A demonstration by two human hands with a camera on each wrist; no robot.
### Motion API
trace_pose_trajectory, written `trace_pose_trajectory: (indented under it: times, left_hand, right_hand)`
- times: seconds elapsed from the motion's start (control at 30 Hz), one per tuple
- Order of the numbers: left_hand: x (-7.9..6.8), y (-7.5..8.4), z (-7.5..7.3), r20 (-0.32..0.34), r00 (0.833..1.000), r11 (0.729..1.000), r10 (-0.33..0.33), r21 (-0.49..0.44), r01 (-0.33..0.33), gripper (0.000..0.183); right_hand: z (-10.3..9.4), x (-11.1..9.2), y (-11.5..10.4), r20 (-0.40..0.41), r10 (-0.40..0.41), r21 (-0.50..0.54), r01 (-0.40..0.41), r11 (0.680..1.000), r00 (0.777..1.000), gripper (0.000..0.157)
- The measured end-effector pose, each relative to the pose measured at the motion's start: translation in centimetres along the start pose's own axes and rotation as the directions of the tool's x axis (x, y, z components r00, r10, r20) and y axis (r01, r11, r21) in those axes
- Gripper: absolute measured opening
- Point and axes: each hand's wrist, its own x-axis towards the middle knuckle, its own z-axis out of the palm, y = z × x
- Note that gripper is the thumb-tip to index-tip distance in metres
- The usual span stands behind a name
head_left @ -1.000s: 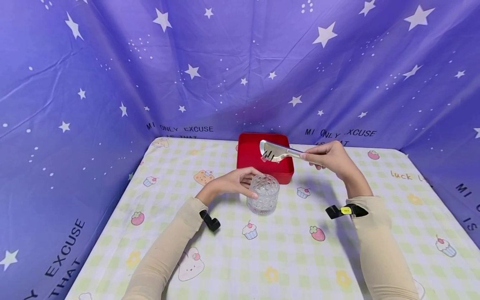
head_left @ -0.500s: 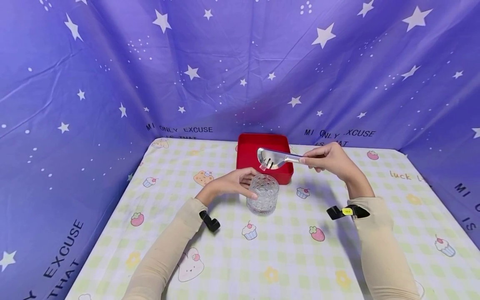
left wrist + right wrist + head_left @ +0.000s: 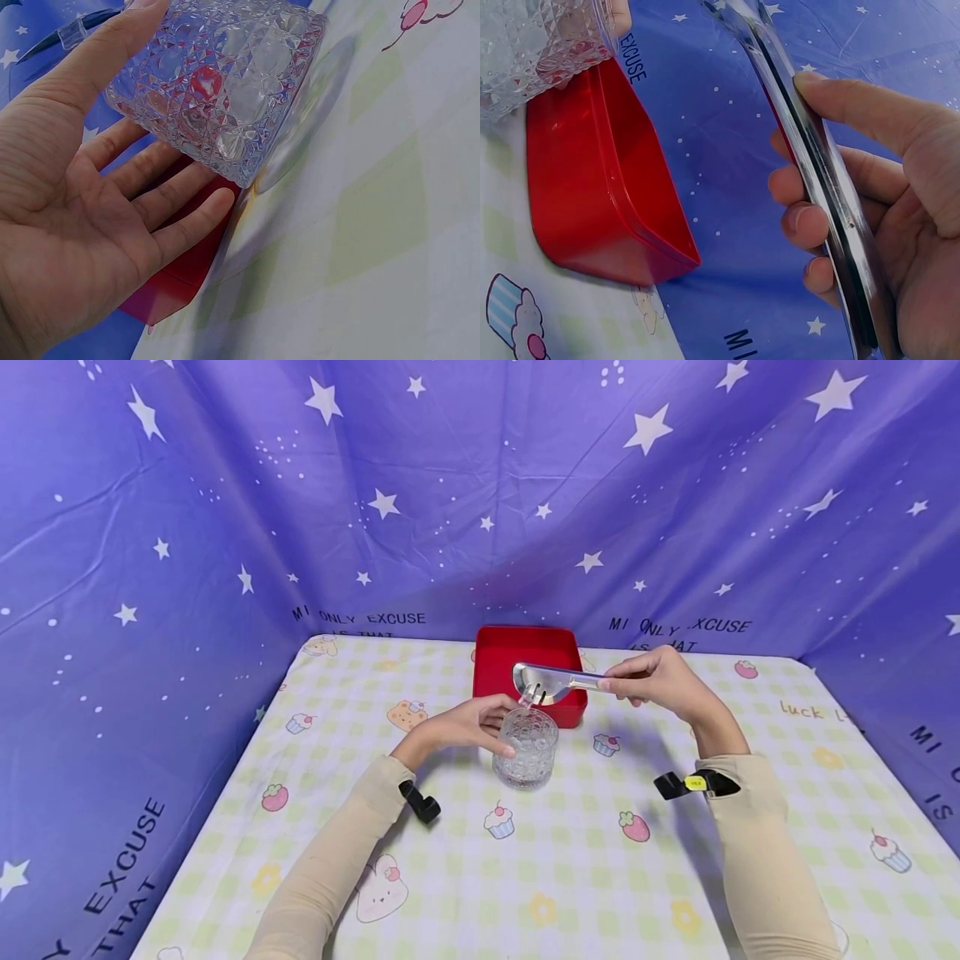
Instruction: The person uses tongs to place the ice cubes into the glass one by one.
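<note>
A clear patterned drinking glass (image 3: 527,760) stands upright on the table. My left hand (image 3: 468,727) holds it from the left side, with the thumb on the near side and the fingers round behind; the left wrist view shows the palm. My right hand (image 3: 656,681) grips a pair of metal tongs (image 3: 555,681) by the handle, thumb on one arm and fingers on the other. The tongs' head hangs just above the glass's rim. At its tip is a small clear piece like an ice cube (image 3: 73,34). The texture of the glass obscures what lies inside.
Directly behind the glass is an open red box (image 3: 495,664), its inside partly hidden by the tongs. A checked tablecloth (image 3: 600,893) with printed cupcakes and strawberries covers the table. A purple star-patterned curtain (image 3: 450,560) hangs around the back and sides.
The tongs' head has come down and slightly left, from over the red box to just above the glass's rim, with the clear piece at its tip. My left hand and the glass stay put.
</note>
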Motion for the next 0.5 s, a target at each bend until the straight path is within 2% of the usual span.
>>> trace_pose_trajectory:
  times: [0.5]
  left_hand:
    - [-0.07, 0.02, 0.06, 0.000, 1.000, 1.000, -0.012, -0.020, 0.012, 0.059]
  right_hand:
    - [0.13, -0.03, -0.41, 0.017, -0.022, 0.008, 0.022, 1.000, 1.000, 0.029]
